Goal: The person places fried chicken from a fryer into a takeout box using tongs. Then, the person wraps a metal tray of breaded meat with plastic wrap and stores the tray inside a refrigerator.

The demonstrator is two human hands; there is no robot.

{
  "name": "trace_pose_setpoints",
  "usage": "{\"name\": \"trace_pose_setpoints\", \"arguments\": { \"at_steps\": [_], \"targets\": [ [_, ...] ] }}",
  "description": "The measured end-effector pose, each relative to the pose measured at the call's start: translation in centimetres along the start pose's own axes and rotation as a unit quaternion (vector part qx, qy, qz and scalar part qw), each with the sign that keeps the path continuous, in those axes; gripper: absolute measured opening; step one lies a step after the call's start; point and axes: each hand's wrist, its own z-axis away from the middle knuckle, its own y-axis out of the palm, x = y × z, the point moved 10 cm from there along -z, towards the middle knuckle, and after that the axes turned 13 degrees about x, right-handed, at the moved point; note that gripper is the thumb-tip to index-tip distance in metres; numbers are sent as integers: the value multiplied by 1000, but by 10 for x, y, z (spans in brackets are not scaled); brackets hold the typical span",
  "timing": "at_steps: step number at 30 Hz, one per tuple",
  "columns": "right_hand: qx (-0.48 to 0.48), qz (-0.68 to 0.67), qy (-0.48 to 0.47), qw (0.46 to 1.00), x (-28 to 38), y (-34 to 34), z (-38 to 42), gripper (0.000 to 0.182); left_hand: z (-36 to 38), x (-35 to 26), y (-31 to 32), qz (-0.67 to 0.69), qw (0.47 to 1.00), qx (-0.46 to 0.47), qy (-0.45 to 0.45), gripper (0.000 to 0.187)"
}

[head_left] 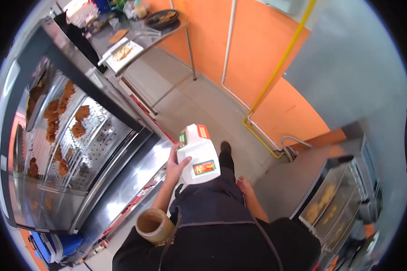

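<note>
My left hand grips a white carton by its left side, thumb on the near face and fingers round the edge. The carton has a red and green label on one face and orange and green patches near its top. Lower and to the right, my right hand hangs beside my dark apron, its fingers loosely curled; whether anything is in them is too small to tell. Near my left forearm is a jar with a brownish rim.
A glass display cabinet with fried pieces stands on the left. A steel table holds a tray and a dark pan. At the lower right stands an oven-like unit with food. Pipes run along the orange wall.
</note>
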Motion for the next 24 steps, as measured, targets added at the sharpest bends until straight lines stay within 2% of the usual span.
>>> {"name": "trace_pose_setpoints", "arguments": {
  "at_steps": [1,2,4,7,8,9,11,12,13,15,17,18,19,22,24],
  "targets": [
    [39,47,-24,998,31,13,-17,33,-17,-2,-1,54,998,-27,-29,52],
    [80,91,-43,992,64,34,-35,33,-35,-6,-9,22,998,-58,-20,52],
    [-59,127,113,984,115,48,-71,30,-67,-15,-21,9,991,-129,19,52],
    [-16,300,88,950,242,128,-159,23,-115,-20,-40,24,978,-205,37,54],
    [-5,354,51,934,284,163,-191,19,-127,-26,-43,28,975,-216,42,54],
    [8,402,13,915,321,205,-227,17,-136,-33,-46,-1,970,-241,45,55],
    [44,501,-2,864,368,289,-284,18,-141,-30,-52,17,959,-279,44,54],
    [83,521,-78,846,391,353,-298,21,-148,-29,-56,41,952,-299,51,54],
    [138,510,-76,846,399,417,-307,22,-154,-31,-62,42,943,-326,51,53],
    [157,545,-112,816,401,526,-324,23,-161,-36,-75,40,925,-373,55,53],
    [223,617,-166,737,385,634,-316,26,-173,-42,-93,45,907,-412,73,54],
    [239,662,-234,671,374,676,-325,27,-175,-41,-103,46,899,-427,86,54],
    [254,699,-294,601,358,707,-330,27,-180,-34,-114,51,894,-436,96,55],
    [295,709,-348,538,330,771,-301,29,-193,-46,-143,28,865,-489,108,54],
    [300,706,-339,544,325,794,-298,29,-204,-49,-162,27,852,-513,98,53]
  ]
}}
